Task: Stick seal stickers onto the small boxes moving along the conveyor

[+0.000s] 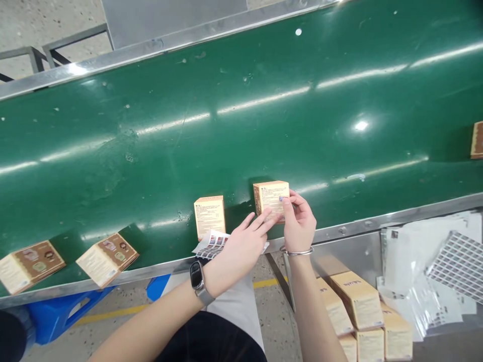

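Observation:
A small cream-and-brown carton [272,193] stands on the green belt, its printed text face toward me. My left hand [247,239] lies with fingers stretched out, their tips against the carton's lower front. Beneath that hand is a sheet of small printed stickers [213,246], partly hidden. My right hand [300,221] is closed at the carton's right edge, thumb on the front face and fingers along the side. By the thumb tip shows a tiny blue-purple mark, too small to make out. Just left stands a similar carton [210,216].
Two cartons sit tilted on the belt [211,156] at left, one near [107,256] and one farther [32,264]. Another carton [477,141] shows at the right edge. Below the metal rail [343,230] are stacked cartons [356,296], sticker sheets [458,261] and a blue stool [60,314].

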Demonstrator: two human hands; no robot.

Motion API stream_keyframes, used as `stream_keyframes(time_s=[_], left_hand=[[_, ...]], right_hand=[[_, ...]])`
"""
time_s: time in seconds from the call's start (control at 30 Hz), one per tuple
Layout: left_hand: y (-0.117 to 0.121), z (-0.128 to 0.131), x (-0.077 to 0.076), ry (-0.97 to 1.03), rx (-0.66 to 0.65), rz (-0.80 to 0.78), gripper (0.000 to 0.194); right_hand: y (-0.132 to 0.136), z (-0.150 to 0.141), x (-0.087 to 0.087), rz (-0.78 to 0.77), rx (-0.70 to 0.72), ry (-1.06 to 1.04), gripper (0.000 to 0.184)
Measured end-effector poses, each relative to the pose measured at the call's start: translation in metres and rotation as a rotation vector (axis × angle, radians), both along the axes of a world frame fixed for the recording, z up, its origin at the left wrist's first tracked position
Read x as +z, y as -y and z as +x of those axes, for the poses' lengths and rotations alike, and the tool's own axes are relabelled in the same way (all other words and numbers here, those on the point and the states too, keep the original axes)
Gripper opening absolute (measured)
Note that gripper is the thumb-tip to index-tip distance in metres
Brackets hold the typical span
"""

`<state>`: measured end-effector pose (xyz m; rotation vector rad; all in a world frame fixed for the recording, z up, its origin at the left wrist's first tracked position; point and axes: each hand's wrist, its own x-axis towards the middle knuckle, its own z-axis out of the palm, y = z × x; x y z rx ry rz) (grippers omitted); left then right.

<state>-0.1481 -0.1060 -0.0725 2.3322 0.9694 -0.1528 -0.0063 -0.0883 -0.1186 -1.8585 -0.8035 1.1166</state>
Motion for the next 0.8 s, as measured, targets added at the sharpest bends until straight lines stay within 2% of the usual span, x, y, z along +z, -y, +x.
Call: stream_keyframes(time_s=[0.2,0.3,0.33,0.43,0.47,0.53,0.6,0.63,0.7,0.73,0.8], left_hand=[[-0.007,0.010,0.001,0.008,0.000,0.004,0.029],[-0.008,0.016,-0.003,0.008,-0.027,0.005,0.025],[-0.009,0.018,-0.006,0.007,-0.029,0.011,0.024],[-0.010,0.023,-0.009,0.066,-0.004,0.044,0.021],[-0.012,0.023,-0.008,0.108,0.008,0.044,0.021],[-0.016,0.021,-0.001,0.189,0.052,-0.018,0.023],[-0.020,0.014,0.013,0.212,0.133,-0.171,0.025],[-0.022,0.009,0.021,0.199,0.185,-0.264,0.027],[-0.025,-0.004,0.035,0.215,0.279,-0.399,0.028],[-0.025,-0.010,0.041,0.241,0.314,-0.452,0.028],[-0.025,-0.024,0.050,0.306,0.369,-0.545,0.021]], right_hand=[[-0.001,0.003,-0.005,0.127,0.044,0.261,0.023],[-0.004,0.003,-0.012,0.150,-0.015,0.372,0.020],[-0.007,0.004,-0.015,0.157,-0.054,0.369,0.022],[-0.018,0.013,-0.021,0.149,-0.145,0.274,0.045],[-0.021,0.019,-0.020,0.146,-0.159,0.256,0.047],[-0.024,0.031,-0.007,0.175,-0.142,0.304,0.039],[-0.020,0.041,0.019,0.240,-0.001,0.376,0.028],[-0.017,0.044,0.034,0.255,0.143,0.365,0.024],[-0.008,0.047,0.065,0.227,0.554,0.212,0.020],[-0.004,0.046,0.078,0.200,0.705,0.153,0.019],[0.003,0.041,0.095,0.163,0.886,0.077,0.018]])
